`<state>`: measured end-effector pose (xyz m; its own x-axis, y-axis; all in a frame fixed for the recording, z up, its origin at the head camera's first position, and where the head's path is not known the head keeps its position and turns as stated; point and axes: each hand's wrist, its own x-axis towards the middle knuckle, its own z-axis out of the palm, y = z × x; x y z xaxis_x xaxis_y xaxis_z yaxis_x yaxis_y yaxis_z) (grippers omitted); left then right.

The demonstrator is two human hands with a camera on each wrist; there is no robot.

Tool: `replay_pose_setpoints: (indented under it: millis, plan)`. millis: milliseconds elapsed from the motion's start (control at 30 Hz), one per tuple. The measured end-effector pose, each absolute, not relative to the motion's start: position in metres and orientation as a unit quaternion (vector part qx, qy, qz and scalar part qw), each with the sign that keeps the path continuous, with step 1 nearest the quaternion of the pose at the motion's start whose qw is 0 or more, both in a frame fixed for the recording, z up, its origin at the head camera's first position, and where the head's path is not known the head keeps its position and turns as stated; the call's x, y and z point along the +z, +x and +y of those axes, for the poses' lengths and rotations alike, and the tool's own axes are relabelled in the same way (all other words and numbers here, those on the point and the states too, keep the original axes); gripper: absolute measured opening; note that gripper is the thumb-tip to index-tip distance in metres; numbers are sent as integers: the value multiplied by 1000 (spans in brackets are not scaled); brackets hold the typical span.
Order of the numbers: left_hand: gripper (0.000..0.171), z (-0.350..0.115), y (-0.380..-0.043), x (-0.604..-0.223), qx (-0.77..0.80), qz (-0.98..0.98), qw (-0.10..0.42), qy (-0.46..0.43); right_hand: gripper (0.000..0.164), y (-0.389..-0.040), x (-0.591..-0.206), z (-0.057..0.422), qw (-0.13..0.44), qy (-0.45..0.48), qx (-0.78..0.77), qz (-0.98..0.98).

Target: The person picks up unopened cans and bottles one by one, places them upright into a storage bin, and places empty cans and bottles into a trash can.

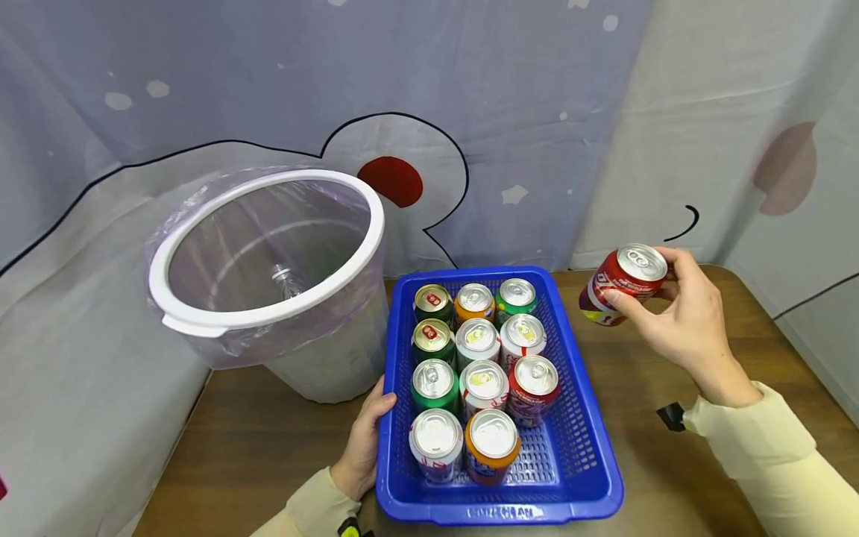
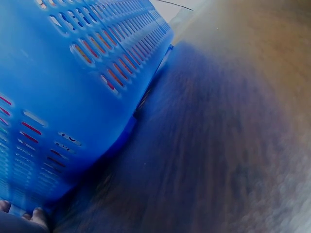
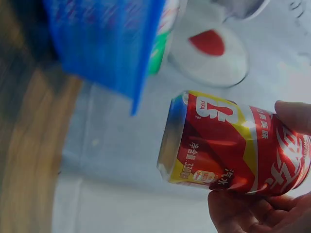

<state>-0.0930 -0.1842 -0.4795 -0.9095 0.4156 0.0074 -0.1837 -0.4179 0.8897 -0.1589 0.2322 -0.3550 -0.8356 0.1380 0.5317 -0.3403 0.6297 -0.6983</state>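
Observation:
My right hand (image 1: 684, 313) holds a red soda can (image 1: 620, 287) up off the table, right of the blue basket (image 1: 597, 440). Thumb and fingers close round the can, which tilts in the head view; its printed side (image 3: 223, 145) faces the right wrist camera. At the basket's left edge, my left hand (image 1: 365, 440) grips the rim, and its fingertips (image 2: 39, 216) show against the slotted wall in the left wrist view. Several drink cans stand upright in the basket, among them a red can (image 1: 533, 391), an orange can (image 1: 492, 447) and a green can (image 1: 435, 384).
A white bin with a white rim (image 1: 377, 216) and a thin purplish bag (image 1: 268, 350) stands left of the basket. Inside it lies a clear bottle (image 1: 287, 282). Behind the wooden table (image 1: 268, 455) hangs a printed curtain (image 1: 510, 134).

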Motion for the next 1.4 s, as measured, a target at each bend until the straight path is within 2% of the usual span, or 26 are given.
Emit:
replay_pose_setpoints:
  millis: [367,767,1400]
  plan:
    - [62,-184,-93,-480,835,507,175,120,77,-97,-336,209,262,172,466,-828]
    - [62,-184,-94,-480,835,508,174,124,87,-50,-345,187,210,246,442,-837]
    - [62,-184,-94,-480,833,510,175,120,87,-40,-392,167,191,287,366,-865]
